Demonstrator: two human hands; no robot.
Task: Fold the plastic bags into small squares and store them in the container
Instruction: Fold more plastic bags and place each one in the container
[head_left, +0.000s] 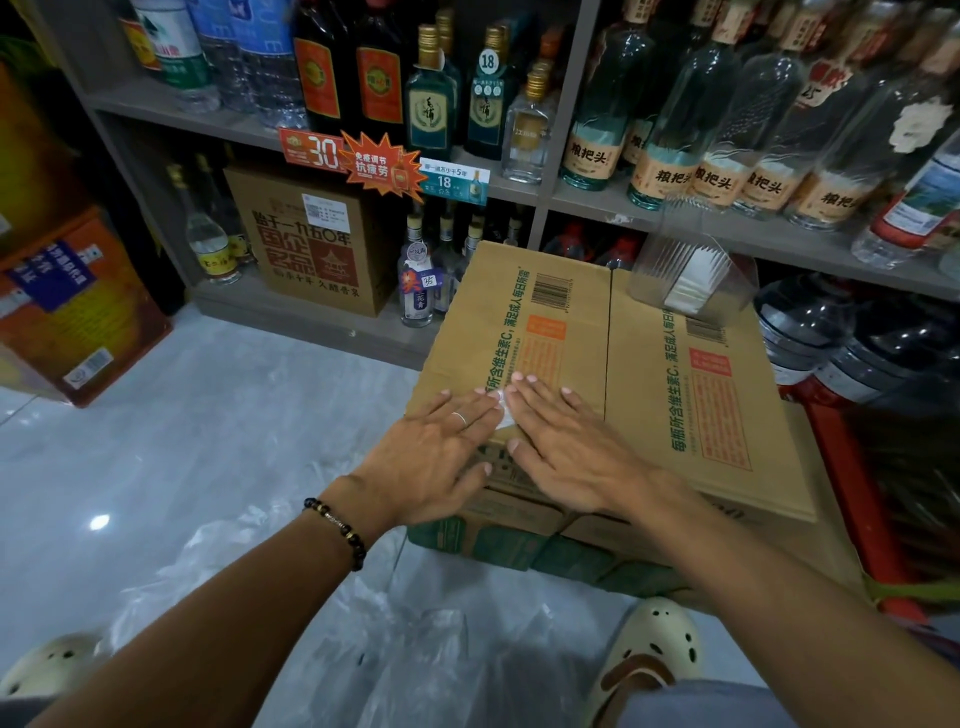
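Under flat hands (498, 441), bag (505, 415) mostly hidden

Matt brown cardboard box (613, 364), clear plastic container (691, 270), glossy tiled floor (208, 405)

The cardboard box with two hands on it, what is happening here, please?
A person is pressing both hands flat on a folded plastic bag that lies on top of the cardboard box. The left hand and the right hand meet over it with straight fingers, so only a small white part of the bag shows. A clear container with folded bags already inside stands at the far side of the box. More loose plastic bags lie on the floor near the feet.
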